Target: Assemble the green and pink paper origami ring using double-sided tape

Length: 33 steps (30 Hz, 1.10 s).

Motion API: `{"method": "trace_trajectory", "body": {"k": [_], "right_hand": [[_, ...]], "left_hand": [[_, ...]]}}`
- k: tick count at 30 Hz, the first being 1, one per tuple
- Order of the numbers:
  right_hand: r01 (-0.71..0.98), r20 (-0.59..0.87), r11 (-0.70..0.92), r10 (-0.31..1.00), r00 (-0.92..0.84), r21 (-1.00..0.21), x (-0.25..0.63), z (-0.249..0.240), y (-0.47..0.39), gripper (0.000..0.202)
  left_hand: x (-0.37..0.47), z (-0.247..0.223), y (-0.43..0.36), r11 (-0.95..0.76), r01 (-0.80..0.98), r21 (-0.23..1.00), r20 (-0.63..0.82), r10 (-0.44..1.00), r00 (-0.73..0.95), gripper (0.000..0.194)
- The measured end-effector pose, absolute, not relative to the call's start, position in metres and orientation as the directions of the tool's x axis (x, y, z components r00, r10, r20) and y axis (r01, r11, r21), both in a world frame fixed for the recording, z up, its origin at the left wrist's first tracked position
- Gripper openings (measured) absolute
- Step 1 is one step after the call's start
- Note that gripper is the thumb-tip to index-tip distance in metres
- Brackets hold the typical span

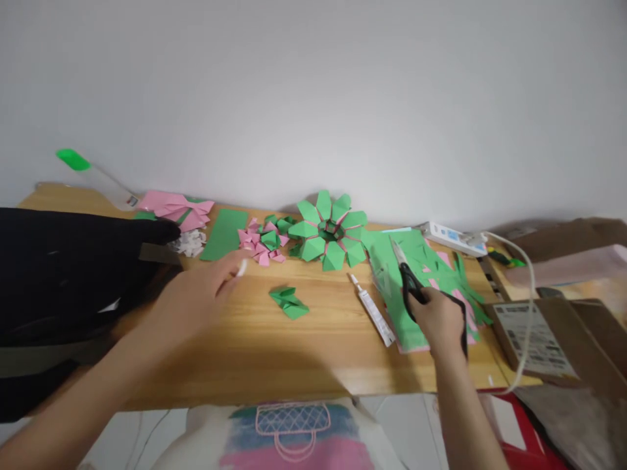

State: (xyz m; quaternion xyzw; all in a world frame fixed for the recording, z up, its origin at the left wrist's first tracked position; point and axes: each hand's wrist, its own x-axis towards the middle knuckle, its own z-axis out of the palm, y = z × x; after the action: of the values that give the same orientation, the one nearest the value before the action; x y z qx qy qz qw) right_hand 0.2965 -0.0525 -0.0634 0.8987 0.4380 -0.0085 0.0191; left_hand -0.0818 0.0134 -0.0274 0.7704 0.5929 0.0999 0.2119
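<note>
My right hand (443, 321) grips the black handles of a pair of scissors (406, 270), whose blades point up and left over green paper sheets (409, 320). My left hand (208, 287) is closed, with a small white piece (241, 267) at its fingertips; its kind is too blurred to tell. Close by lie small folded pink and green paper pieces (259, 247). A folded green paper piece (289, 302) rests on the wooden table (235, 359) between my hands. Behind it stands a ring of green paper petals with pink edges (333, 253). A white glue tube (375, 314) lies left of the scissors.
At the left are black fabric (63, 274), pink folded papers (171, 207), crumpled white scraps (190, 243) and a green sheet (224, 235). A power strip (453, 238) with a white cable (531, 313) lies right, near a cardboard box (543, 336). A wall rises behind.
</note>
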Motion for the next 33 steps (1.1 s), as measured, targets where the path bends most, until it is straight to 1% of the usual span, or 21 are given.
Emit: {"method": "trace_trajectory", "body": {"k": [1, 2, 4, 6, 8, 13, 14, 15, 18, 20, 22, 24, 26, 27, 28, 29, 30, 31, 32, 33], "right_hand": [[0.766, -0.035, -0.642, 0.765, 0.643, 0.041, 0.295, -0.075, -0.053, 0.029], [0.750, -0.035, -0.659, 0.750, 0.661, 0.050, 0.293, -0.085, -0.054, 0.030], [0.737, -0.029, -0.673, 0.737, 0.675, 0.062, 0.291, -0.100, -0.055, 0.034], [0.756, -0.029, -0.652, 0.756, 0.654, 0.060, 0.292, -0.106, -0.056, 0.036], [0.791, -0.036, -0.610, 0.791, 0.611, 0.048, 0.295, -0.107, -0.056, 0.036], [0.852, -0.036, -0.523, 0.851, 0.523, 0.006, 0.300, -0.105, -0.056, 0.038], [0.853, -0.007, -0.522, 0.853, 0.522, 0.000, 0.299, -0.104, -0.056, 0.041], [0.854, 0.053, -0.520, 0.853, 0.519, -0.006, 0.298, -0.103, -0.057, 0.043], [0.876, 0.332, -0.480, 0.821, 0.464, -0.038, 0.293, -0.098, -0.061, 0.043], [0.908, 0.471, -0.414, 0.789, 0.394, -0.064, 0.288, -0.092, -0.063, 0.041], [0.942, 0.550, -0.320, 0.772, 0.319, -0.098, 0.278, -0.085, -0.064, 0.038], [0.971, 0.588, -0.185, 0.772, 0.241, -0.155, 0.261, -0.078, -0.065, 0.032], [0.964, 0.584, -0.013, 0.794, 0.171, -0.265, 0.235, -0.071, -0.066, 0.025], [0.932, 0.510, 0.052, 0.847, 0.148, -0.358, 0.219, -0.068, -0.067, 0.020], [0.878, 0.480, 0.130, 0.869, 0.122, -0.460, 0.202, -0.066, -0.067, 0.016], [0.809, 0.444, 0.195, 0.892, 0.089, -0.555, 0.184, -0.065, -0.067, 0.012], [0.726, 0.402, 0.234, 0.913, 0.063, -0.646, 0.168, -0.064, -0.066, 0.010], [0.634, 0.360, 0.250, 0.932, 0.048, -0.732, 0.152, -0.065, -0.065, 0.009], [0.544, 0.306, 0.235, 0.951, 0.042, -0.805, 0.139, -0.066, -0.064, 0.009], [0.456, 0.255, 0.206, 0.966, 0.048, -0.866, 0.128, -0.067, -0.062, 0.009]], "left_hand": [[-0.089, -0.036, 0.011, -0.172, 0.916, 0.362, -0.107, 0.969, 0.224, 0.043], [-0.094, -0.043, 0.009, -0.164, 0.938, 0.304, -0.124, 0.970, 0.210, 0.046], [-0.102, -0.054, 0.006, -0.142, 0.966, 0.218, -0.153, 0.972, 0.177, 0.047], [-0.106, -0.062, 0.003, -0.113, 0.975, 0.190, -0.179, 0.973, 0.148, 0.047], [-0.107, -0.069, 0.001, -0.084, 0.978, 0.192, -0.186, 0.975, 0.120, 0.046], [-0.110, -0.087, -0.002, -0.064, 0.983, 0.174, -0.146, 0.985, 0.090, 0.045], [-0.111, -0.091, -0.003, -0.047, 0.984, 0.173, -0.132, 0.989, 0.071, 0.046], [-0.113, -0.095, -0.004, -0.039, 0.983, 0.177, -0.117, 0.991, 0.061, 0.048], [-0.117, -0.106, -0.007, -0.034, 0.974, 0.226, -0.064, 0.997, 0.049, 0.050], [-0.120, -0.112, -0.009, -0.043, 0.958, 0.282, -0.025, 0.998, 0.052, 0.048], [-0.121, -0.116, -0.012, -0.048, 0.938, 0.343, 0.018, 0.999, 0.044, 0.046], [-0.118, -0.116, -0.017, -0.058, 0.915, 0.399, 0.066, 0.997, 0.034, 0.044], [-0.112, -0.110, -0.024, -0.065, 0.813, 0.579, 0.081, 0.996, 0.022, 0.042], [-0.107, -0.105, -0.029, -0.055, 0.655, 0.754, 0.063, 0.998, 0.011, 0.040], [-0.101, -0.100, -0.034, -0.011, 0.415, 0.910, -0.005, 0.999, 0.038, 0.041], [-0.096, -0.094, -0.039, 0.070, 0.184, 0.980, -0.091, 0.990, 0.104, 0.041], [-0.090, -0.089, -0.044, 0.139, -0.009, 0.990, -0.135, 0.976, 0.172, 0.043], [-0.085, -0.085, -0.047, 0.207, -0.136, 0.969, -0.171, 0.957, 0.235, 0.045], [-0.081, -0.082, -0.051, 0.256, -0.207, 0.944, -0.195, 0.941, 0.277, 0.046], [-0.077, -0.079, -0.053, 0.291, -0.241, 0.926, -0.214, 0.930, 0.299, 0.047]]}}
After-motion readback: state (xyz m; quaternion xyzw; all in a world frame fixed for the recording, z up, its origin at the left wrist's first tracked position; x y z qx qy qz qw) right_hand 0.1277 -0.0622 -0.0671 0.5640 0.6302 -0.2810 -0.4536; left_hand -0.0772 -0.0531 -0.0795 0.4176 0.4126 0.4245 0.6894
